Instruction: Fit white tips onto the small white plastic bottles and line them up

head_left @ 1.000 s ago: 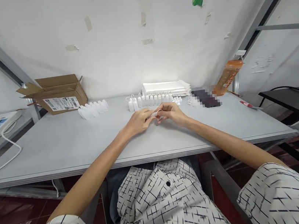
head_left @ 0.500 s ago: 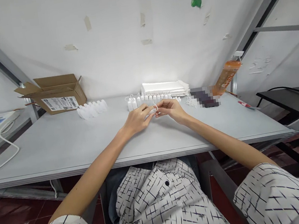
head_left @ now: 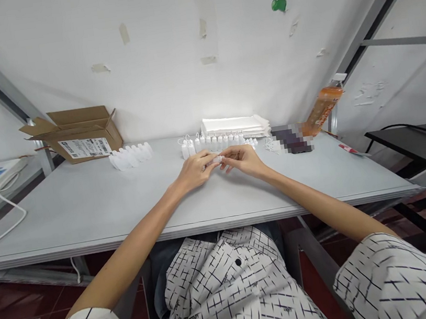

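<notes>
Over the middle of the grey table [head_left: 211, 202], my left hand [head_left: 197, 170] is closed on a small white plastic bottle [head_left: 217, 161], its body mostly covered by the fingers. My right hand [head_left: 243, 159] meets it from the right, fingertips pinched at the bottle's top end; whether they grip a separate small part is too small to tell. Just behind my hands stands a row of small white bottles [head_left: 191, 147] with loops on some tops. Loose white small parts [head_left: 272, 145] lie to the right of the row.
White bottles without visible loops [head_left: 129, 157] lie at left, beside an open cardboard box [head_left: 87, 140]. Behind the row is a white paper stack [head_left: 232, 125]. An orange drink bottle [head_left: 323, 108], a blurred dark object [head_left: 293, 139] and a red-and-white packet [head_left: 352, 150] are at right.
The white loop that stood up between my fingertips no longer shows. Both hands have moved slightly down, and the right fingers have shifted at the bottle's end.
</notes>
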A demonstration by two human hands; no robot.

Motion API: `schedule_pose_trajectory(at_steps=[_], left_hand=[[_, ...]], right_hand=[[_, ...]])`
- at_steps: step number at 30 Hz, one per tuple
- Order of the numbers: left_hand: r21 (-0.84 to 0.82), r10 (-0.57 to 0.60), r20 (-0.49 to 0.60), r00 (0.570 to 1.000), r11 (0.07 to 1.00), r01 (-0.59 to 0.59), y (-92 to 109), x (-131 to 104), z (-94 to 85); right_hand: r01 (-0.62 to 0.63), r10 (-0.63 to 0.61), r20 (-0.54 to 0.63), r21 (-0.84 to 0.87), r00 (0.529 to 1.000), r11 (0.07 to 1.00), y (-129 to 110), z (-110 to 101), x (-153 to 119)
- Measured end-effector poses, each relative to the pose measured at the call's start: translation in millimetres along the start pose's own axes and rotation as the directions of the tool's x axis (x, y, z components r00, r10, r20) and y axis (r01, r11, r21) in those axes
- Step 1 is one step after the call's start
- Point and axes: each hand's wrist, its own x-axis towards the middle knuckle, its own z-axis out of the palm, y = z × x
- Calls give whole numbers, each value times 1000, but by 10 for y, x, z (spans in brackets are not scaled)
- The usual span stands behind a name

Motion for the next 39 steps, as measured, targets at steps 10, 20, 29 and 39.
schedule_pose_trajectory(at_steps=[10,20,29,39], left_hand=[[262,133,6,991,956,-130,21,-15,14],[12,-88,-99,991,996,90,44,16,12],[-109,-32,-59,998,994,26,-10,11,7],[-33,57,-78,995,998,-59,-23,-17,50]], right_hand=[[-105,113,-31,190,993,976,-31,32,-2],[9,-5,-75,55,997,998,-62,23,56],[90,-94,-26,-121,995,989,-58,-4,41],[18,-18,-1,2,1000,1000,-38,-24,85]])
